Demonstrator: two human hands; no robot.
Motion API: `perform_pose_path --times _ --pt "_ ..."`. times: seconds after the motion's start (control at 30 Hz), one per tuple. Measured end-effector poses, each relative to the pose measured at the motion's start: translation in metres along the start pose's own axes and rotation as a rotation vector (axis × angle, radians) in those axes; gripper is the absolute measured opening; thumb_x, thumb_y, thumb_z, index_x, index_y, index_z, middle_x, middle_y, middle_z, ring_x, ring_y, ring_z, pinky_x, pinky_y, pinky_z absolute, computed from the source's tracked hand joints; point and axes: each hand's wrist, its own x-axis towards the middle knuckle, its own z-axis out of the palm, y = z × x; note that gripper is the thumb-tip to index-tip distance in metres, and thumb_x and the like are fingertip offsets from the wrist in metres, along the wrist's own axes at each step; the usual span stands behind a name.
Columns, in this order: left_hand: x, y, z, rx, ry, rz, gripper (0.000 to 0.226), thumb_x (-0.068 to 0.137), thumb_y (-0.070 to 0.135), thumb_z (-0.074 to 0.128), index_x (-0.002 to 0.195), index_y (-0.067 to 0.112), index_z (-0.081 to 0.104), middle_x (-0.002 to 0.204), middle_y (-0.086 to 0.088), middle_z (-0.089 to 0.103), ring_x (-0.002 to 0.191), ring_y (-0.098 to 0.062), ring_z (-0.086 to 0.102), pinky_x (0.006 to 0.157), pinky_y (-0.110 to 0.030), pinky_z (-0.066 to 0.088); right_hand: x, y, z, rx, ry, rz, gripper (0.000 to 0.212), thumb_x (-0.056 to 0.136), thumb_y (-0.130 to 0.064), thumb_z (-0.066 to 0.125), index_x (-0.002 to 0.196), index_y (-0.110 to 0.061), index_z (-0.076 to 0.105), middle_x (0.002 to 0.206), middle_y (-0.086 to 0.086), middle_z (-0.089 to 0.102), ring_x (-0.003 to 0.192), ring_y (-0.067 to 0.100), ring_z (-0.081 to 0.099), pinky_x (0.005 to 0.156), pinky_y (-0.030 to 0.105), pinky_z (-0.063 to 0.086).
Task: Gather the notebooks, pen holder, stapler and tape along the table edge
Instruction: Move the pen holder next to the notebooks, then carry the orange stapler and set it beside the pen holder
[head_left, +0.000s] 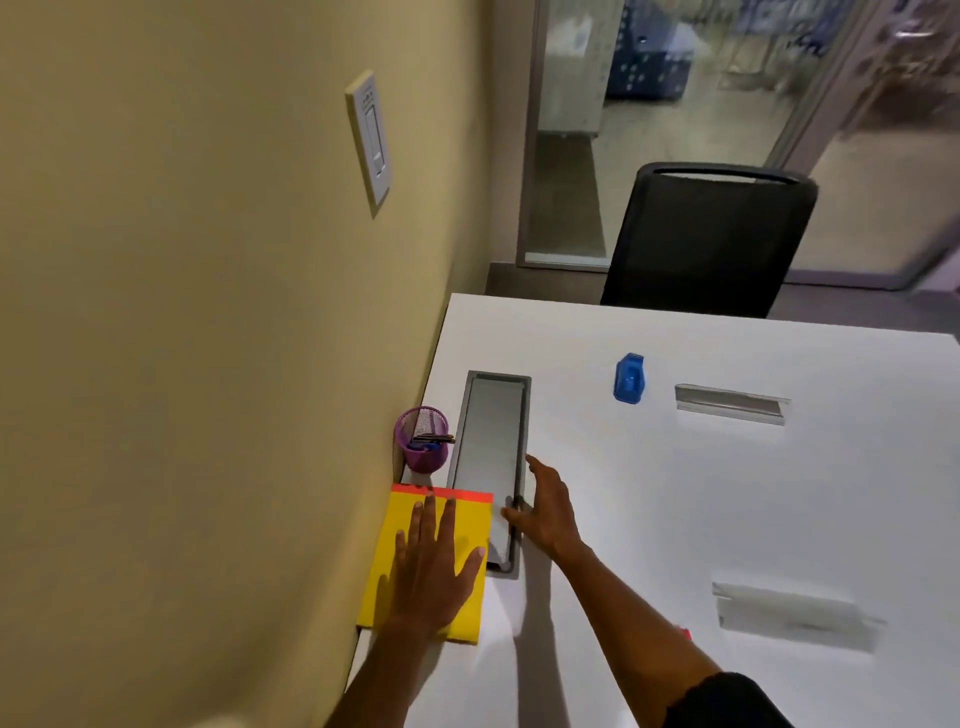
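Note:
A yellow notebook (410, 525) with an orange top strip lies at the table's left edge against the wall. My left hand (434, 566) rests flat on it, fingers spread. A purple mesh pen holder (422, 439) with pens stands just beyond the notebook, also by the wall. My right hand (545, 506) hovers open at the right rim of the grey cable tray, holding nothing. A blue tape dispenser (629, 378) sits farther out on the table. A small red thing (685, 634) peeks out behind my right forearm; I cannot tell what it is.
A grey recessed cable tray (491, 457) runs along the white table (675, 493) beside the notebook. Two slot cutouts (730, 404) (789, 616) sit on the right. A black chair (706, 239) stands at the far edge. The beige wall (208, 364) borders the left.

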Motion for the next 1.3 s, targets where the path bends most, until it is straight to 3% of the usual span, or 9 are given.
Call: perform_pose_path --times 0.1,0.23,0.37,0.47,0.57,0.7,0.8,0.87,1.3 --pt "-0.016 0.004 0.001 0.032 0.001 0.043 0.079 0.091 0.066 0.026 0.151 0.027 -0.006 0.162 -0.005 -0.011 0.150 -0.025 -0.008 0.120 -0.047 0.003 -0.034 0.005 -0.012 -0.006 0.049 0.002 0.089 0.078 -0.034 0.078 0.150 -0.017 0.028 0.153 0.006 0.036 0.139 0.024 0.037 0.113 0.035 0.033" --pt "-0.042 0.012 0.012 0.018 -0.013 0.105 0.105 0.064 0.085 -0.014 0.151 0.028 -0.003 0.160 -0.005 -0.013 0.149 -0.028 -0.009 0.120 -0.050 0.004 -0.077 0.018 -0.026 -0.025 0.115 0.055 0.088 0.078 -0.034 0.078 0.149 -0.020 0.028 0.152 0.003 0.036 0.137 0.022 0.038 0.113 0.033 0.033" --pt "-0.065 0.020 0.034 0.008 -0.058 0.142 0.088 0.077 0.079 0.006 0.151 0.031 -0.003 0.160 -0.003 -0.016 0.149 -0.025 -0.012 0.121 -0.050 0.001 -0.116 0.040 -0.040 -0.042 0.181 0.131 0.087 0.079 -0.032 0.078 0.149 -0.020 0.028 0.152 0.003 0.035 0.138 0.023 0.037 0.114 0.035 0.033" --pt "-0.079 0.030 0.044 -0.001 -0.065 0.186 0.118 0.051 0.088 -0.025 0.151 0.032 0.001 0.160 -0.003 -0.015 0.149 -0.025 -0.011 0.119 -0.049 0.000 -0.144 0.062 -0.048 -0.053 0.230 0.199 0.085 0.079 -0.028 0.076 0.149 -0.018 0.029 0.148 0.005 0.037 0.135 0.025 0.039 0.111 0.036 0.035" --pt "-0.085 0.036 0.050 0.007 -0.075 0.213 0.127 0.042 0.087 -0.032 0.152 0.031 0.001 0.161 -0.003 -0.012 0.149 -0.025 -0.011 0.119 -0.049 0.001 -0.168 0.083 -0.051 -0.072 0.267 0.278 0.083 0.080 -0.028 0.074 0.149 -0.018 0.028 0.145 0.006 0.038 0.130 0.027 0.042 0.105 0.037 0.039" --pt "-0.088 0.042 0.056 0.007 -0.092 0.251 0.115 0.055 0.088 -0.020 0.152 0.030 0.003 0.162 -0.003 -0.005 0.150 -0.025 -0.006 0.119 -0.049 0.006 -0.189 0.105 -0.051 -0.080 0.307 0.402 0.083 0.079 -0.027 0.074 0.148 -0.018 0.030 0.144 0.007 0.040 0.131 0.027 0.043 0.103 0.035 0.041" --pt "-0.086 0.041 0.064 0.023 -0.087 0.267 0.083 0.084 0.074 0.025 0.152 0.030 0.009 0.163 -0.003 0.000 0.150 -0.026 -0.002 0.120 -0.050 0.011 -0.201 0.118 -0.047 -0.070 0.346 0.475 0.077 0.079 -0.028 0.072 0.145 -0.020 0.035 0.145 0.005 0.041 0.129 0.028 0.044 0.101 0.037 0.041" --pt "-0.084 0.041 0.069 0.023 -0.088 0.272 0.078 0.088 0.065 0.039 0.152 0.030 0.011 0.163 -0.003 0.002 0.150 -0.026 -0.001 0.119 -0.050 0.011 -0.208 0.125 -0.045 -0.101 0.341 0.521 0.075 0.077 -0.027 0.072 0.144 -0.020 0.037 0.144 0.005 0.042 0.128 0.029 0.047 0.100 0.038 0.044" --pt "-0.071 0.031 0.073 -0.006 -0.158 0.207 0.074 0.092 0.061 0.036 0.152 0.031 0.004 0.162 -0.003 -0.010 0.149 -0.025 -0.010 0.120 -0.050 0.003 -0.194 0.143 -0.034 -0.165 0.267 0.594 0.056 0.080 -0.016 0.063 0.132 -0.012 0.043 0.120 0.011 0.055 0.113 0.033 0.054 0.090 0.042 0.051"
